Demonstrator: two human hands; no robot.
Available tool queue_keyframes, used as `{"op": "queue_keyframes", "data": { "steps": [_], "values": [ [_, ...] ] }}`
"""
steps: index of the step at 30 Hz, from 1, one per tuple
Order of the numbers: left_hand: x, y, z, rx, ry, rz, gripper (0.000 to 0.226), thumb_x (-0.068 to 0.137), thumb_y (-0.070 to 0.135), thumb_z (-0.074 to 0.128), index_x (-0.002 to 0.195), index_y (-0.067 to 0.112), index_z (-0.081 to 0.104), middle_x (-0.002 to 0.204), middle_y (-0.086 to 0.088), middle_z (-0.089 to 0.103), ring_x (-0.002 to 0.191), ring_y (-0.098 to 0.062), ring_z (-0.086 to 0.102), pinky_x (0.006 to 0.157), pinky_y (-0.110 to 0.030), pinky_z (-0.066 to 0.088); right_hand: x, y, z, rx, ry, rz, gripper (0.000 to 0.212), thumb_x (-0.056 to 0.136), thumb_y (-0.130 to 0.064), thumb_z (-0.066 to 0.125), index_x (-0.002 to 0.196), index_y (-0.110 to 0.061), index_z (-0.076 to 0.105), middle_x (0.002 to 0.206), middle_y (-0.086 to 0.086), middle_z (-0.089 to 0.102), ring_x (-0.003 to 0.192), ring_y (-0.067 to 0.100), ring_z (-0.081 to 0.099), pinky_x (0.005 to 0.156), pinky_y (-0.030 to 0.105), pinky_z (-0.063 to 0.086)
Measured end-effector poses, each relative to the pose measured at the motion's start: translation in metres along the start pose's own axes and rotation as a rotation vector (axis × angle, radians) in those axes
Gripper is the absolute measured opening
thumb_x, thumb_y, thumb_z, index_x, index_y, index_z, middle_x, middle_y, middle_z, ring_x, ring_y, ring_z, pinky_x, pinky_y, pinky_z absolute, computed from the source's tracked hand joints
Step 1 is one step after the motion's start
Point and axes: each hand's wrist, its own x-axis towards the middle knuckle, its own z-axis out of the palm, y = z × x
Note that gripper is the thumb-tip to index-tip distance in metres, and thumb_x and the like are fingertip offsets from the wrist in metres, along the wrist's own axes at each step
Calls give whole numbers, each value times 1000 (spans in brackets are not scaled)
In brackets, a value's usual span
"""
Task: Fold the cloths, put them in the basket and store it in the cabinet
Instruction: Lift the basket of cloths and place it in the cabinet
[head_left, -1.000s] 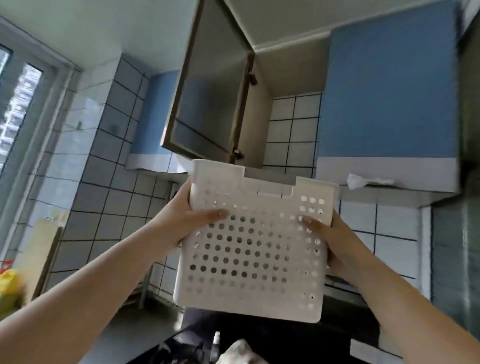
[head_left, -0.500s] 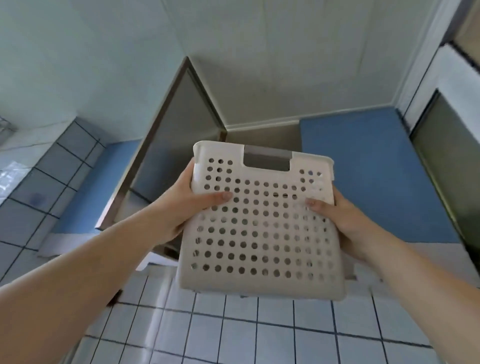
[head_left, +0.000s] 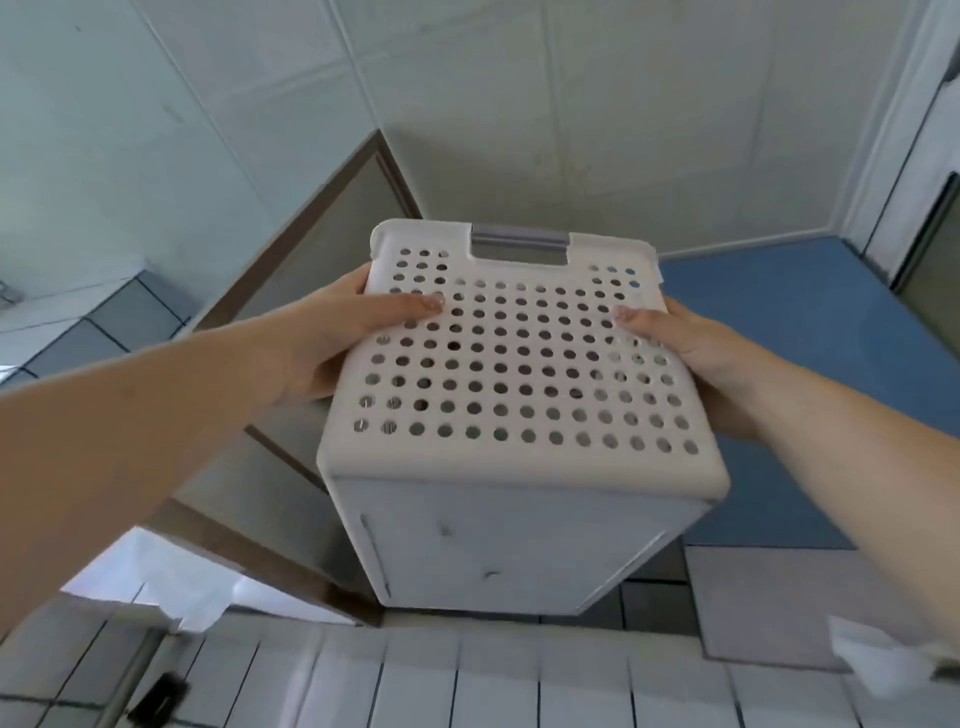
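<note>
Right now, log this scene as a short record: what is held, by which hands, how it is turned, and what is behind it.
held thing: white basket with round holes
left hand: grips the basket's left side, thumb across the holed wall
right hand: grips the right side, thumb on the holed wall
basket pose: raised overhead, holed wall and plain bottom toward the camera, handle cutout at the top
contents: cannot tell from below
behind it: open cabinet door to the left, blue cabinet front to the right

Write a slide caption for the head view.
Both hands, left and right, lift white perforated basket toward open cabinet door.
</note>
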Motion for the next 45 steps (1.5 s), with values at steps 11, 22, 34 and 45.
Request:
{"op": "queue_keyframes", "data": {
  "steps": [11, 22, 34, 45],
  "values": [
    [49, -68, -3, -65, -19, 41, 54, 73, 23, 74, 119, 37, 48, 98, -2, 74, 85, -23, 72, 65, -40, 59, 24, 49, -9, -38, 93, -19, 50, 69, -30, 67, 116, -35, 52, 97, 0, 74, 86, 21, 72, 61, 37, 59],
    [76, -163, 8, -166, -68, 76, 60, 76, 15, 73, 126, 32, 45, 103, 0, 72, 88, -20, 72, 61, -35, 59, 29, 128, -16, -129, 264, 31, 39, 85, -21, 63, 118, -39, 51, 107, 1, 71, 91, 23, 69, 73, 41, 56],
    [86, -217, 44, 775, 371, 290, 76, 86, 47, 55, 147, 34, 12, 156, 0, 14, 144, -25, 13, 116, -52, 13, 68, 173, 0, -195, 420, 45, 52, 89, -23, 63, 134, -37, 42, 114, -2, 67, 93, 20, 69, 75, 41, 57],
    [56, -283, 57, 1397, -120, 336, 61, 100, 42, 27, 146, 36, -12, 158, 1, -14, 144, -23, -15, 117, -54, 1, 70, 225, 27, -716, 364, 164, 61, 94, -27, 53, 145, -26, 20, 135, 0, 49, 105, 14, 55, 78, 28, 46]
  ]
}}
